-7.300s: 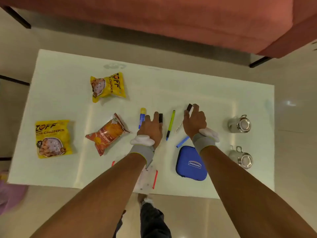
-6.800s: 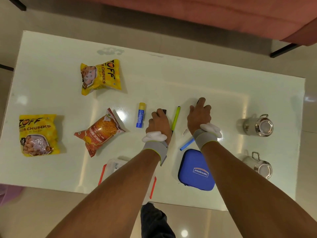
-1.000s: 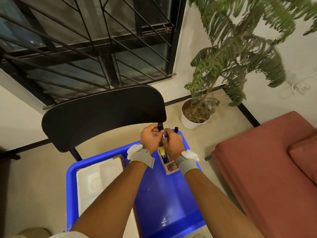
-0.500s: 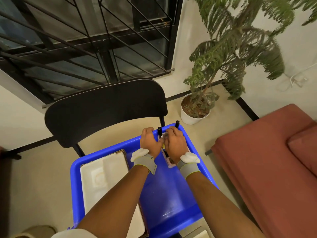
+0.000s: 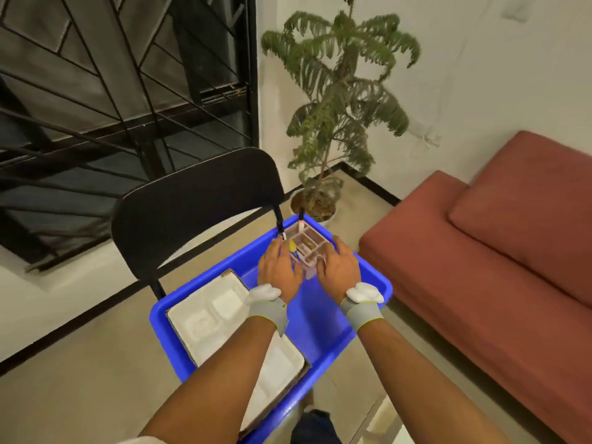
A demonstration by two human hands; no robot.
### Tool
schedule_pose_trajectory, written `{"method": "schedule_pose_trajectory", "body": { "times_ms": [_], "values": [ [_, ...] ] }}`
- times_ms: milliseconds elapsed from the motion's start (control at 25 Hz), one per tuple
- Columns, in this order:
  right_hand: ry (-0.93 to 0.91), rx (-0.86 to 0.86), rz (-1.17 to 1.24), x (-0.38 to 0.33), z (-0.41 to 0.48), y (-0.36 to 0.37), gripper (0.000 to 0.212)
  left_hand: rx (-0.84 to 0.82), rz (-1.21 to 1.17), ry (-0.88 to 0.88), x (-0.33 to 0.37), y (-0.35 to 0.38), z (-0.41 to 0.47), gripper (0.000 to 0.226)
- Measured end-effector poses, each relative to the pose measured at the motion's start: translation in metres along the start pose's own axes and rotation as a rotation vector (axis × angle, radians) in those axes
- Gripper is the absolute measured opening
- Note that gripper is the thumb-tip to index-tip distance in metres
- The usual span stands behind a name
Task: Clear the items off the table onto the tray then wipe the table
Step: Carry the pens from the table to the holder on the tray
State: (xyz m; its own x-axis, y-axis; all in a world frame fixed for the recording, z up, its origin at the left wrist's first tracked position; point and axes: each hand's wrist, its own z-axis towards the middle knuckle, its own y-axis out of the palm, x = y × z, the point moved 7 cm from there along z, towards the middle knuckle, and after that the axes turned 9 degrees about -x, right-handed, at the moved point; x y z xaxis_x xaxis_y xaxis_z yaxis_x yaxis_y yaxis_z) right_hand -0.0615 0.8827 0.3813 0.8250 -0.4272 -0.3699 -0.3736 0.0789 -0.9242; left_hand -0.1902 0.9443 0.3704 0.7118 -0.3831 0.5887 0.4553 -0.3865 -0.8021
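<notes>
The blue tray sits on a black chair. At its far corner stands a pinkish compartment organizer. Two black-capped markers stick up from its back cells, and a yellow-capped glue stick lies in a left cell. My left hand rests against the organizer's left side with fingers loose, holding nothing. On the right side my right hand lies palm down with fingers spread. A white foam insert in a cardboard box fills the tray's left half.
A potted plant stands behind the tray by the wall. A red sofa runs along the right. A black window grille is behind the chair. A pale corner of the table shows at the bottom edge.
Both hands have let go of the markers, which now stand in the organizer. The hands have moved apart to the organizer's two sides. Earlier I was picking pens off the white table.
</notes>
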Motion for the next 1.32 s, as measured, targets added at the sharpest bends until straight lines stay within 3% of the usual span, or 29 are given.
{"method": "schedule_pose_trajectory", "body": {
  "times_ms": [160,600,1000,1320],
  "values": [
    [0.121,0.044,0.009,0.028,-0.084,-0.015,0.036,-0.052,0.063,0.150,0.032,0.023,-0.054,0.056],
    [0.699,0.299,0.023,0.186,-0.369,-0.060,0.030,-0.347,0.071,0.723,0.207,0.161,-0.234,0.054],
    [0.969,0.370,0.065,0.289,-0.574,-0.070,0.028,-0.549,0.095,0.943,0.322,0.271,-0.398,0.050],
    [1.043,0.315,0.127,0.391,-0.718,-0.066,0.033,-0.662,0.252,0.893,0.375,0.370,-0.524,0.050]
  ]
}}
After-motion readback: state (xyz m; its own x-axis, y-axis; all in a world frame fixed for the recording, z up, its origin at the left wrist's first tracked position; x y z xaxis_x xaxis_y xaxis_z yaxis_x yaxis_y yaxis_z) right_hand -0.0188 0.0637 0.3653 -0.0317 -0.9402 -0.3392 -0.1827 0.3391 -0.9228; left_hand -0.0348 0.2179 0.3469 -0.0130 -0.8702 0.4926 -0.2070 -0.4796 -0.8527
